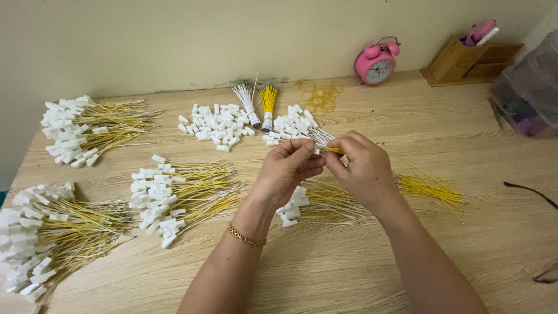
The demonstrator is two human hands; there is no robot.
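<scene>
My left hand (pixel 288 168) and my right hand (pixel 361 166) meet above the middle of the wooden table (pixel 360 261). My left fingers pinch a small white plastic connector (pixel 317 150). My right fingers pinch thin yellow and white wires (pixel 333 150) whose ends point at that connector. Under my hands lies a pile of finished wires with white connectors (pixel 311 203). Loose yellow wires (pixel 430 187) lie to the right of my right hand.
Piles of wired connectors lie at left (pixel 81 131), (pixel 40 232) and centre left (pixel 174 197). Loose white connectors (pixel 215 125), (pixel 293 125) and two wire bundles (pixel 258 102) lie behind. A pink alarm clock (pixel 376 63), wooden holder (pixel 465 58), plastic box (pixel 529 87) stand at back right.
</scene>
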